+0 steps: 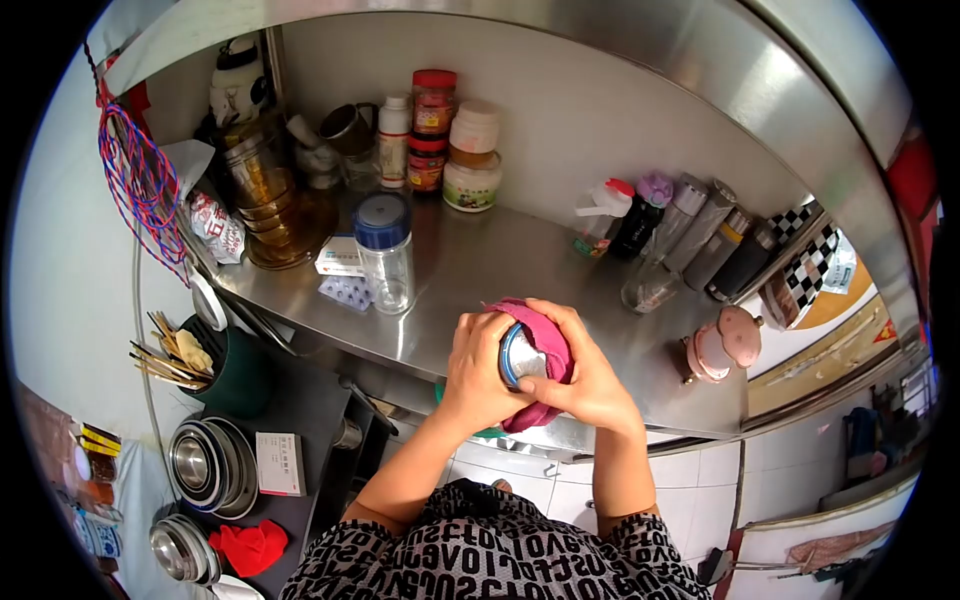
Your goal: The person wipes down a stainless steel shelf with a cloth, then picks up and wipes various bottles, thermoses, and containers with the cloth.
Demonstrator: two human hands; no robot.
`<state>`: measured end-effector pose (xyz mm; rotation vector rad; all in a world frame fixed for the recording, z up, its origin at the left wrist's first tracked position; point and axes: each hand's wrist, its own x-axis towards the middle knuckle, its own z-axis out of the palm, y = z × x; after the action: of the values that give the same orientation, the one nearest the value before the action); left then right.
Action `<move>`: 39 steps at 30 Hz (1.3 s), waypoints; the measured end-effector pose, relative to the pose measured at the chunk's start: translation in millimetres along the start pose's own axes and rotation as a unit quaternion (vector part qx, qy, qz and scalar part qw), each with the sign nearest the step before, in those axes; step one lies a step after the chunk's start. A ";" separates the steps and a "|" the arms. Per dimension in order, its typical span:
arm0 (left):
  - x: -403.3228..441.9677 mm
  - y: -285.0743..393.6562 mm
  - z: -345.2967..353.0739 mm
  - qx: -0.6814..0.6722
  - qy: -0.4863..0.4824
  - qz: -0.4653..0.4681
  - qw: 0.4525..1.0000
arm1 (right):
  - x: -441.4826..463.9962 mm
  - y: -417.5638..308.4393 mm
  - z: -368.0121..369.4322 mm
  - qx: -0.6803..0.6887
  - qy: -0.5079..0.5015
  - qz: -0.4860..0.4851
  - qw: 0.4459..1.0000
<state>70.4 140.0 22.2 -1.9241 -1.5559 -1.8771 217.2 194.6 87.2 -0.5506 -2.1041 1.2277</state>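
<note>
At frame centre, what seems a blue-rimmed jar (524, 358), part-wrapped in pink cloth (551, 338), is being clasped by both hands (474, 372).

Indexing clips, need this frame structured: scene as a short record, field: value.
left hand: closed around the left side of the blue-rimmed container
right hand: on its other side, over the pink cloth
pink cloth: wrapped partly around the container
container contents: cannot tell
surface: steel counter, beyond the hands
on counter, left: blue-lidded jar, upright, beside a blister pack
on counter, right: pink pot
against back wall: two stacked red-lidded jars
lower left: nested metal bowls, red cloth
</note>
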 end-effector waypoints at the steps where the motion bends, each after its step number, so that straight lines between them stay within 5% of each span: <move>1: -0.9 1.1 2.0 -0.003 -0.002 0.000 1.000 | -1.1 -0.3 -2.5 -0.002 0.002 0.002 1.000; 6: -5.3 5.1 14.2 0.036 0.008 -0.013 0.999 | -6.7 0.8 -6.5 0.194 0.013 0.128 0.972; 39: -9.2 5.0 23.9 0.114 0.053 0.010 0.992 | -5.7 1.1 -9.4 0.140 0.003 0.098 0.985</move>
<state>93.3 147.0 11.6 -1.7114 -1.6303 -1.6794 228.0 197.3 87.8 -0.6405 -1.8613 1.5989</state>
